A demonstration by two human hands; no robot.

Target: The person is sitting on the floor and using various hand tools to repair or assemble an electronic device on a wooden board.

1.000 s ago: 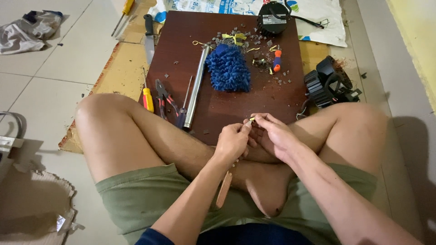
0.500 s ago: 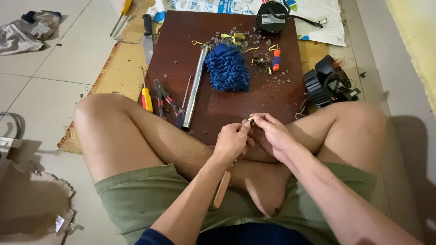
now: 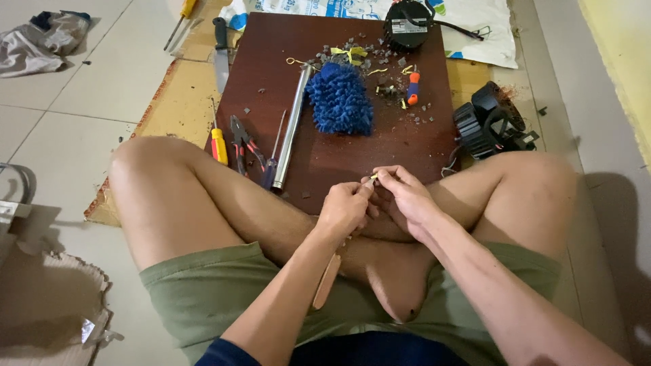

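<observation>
board [image 3: 339, 156]: dark brown, flat on floor at 12 o'clock from the hands, carries the tools and grey debris
risk-slip: small piece is pinched above the crossed legs, a loose pinch likely drops it into the lap or among the debris, hard to find again
risk-tool: thin wooden-handled tool [image 3: 327, 278] hangs below left hand toward the thigh; if the tip skids off the piece it could jab the right fingers
black fan part [image 3: 489, 122]: on floor at 2 o'clock from the hands, near right knee
blue mop head [image 3: 340, 102]: on board at 12 o'clock, well apart from hands
metal tube [image 3: 291, 129]: lies at 11 o'clock, beside pliers [image 3: 242, 139] and yellow screwdriver [image 3: 218, 144]
left hand [image 3: 344, 207]: forearm comes up from 6 o'clock, fingers clenched around the tool, thumb and forefinger pressed to the piece
right hand [image 3: 405, 196]: forearm in from 5 o'clock, wrist bent inward, fingertips grasping the piece, touching left hand
small yellowish piece [image 3: 373, 177]: between both hands' fingertips, just off the board's near edge, too small to identify
</observation>
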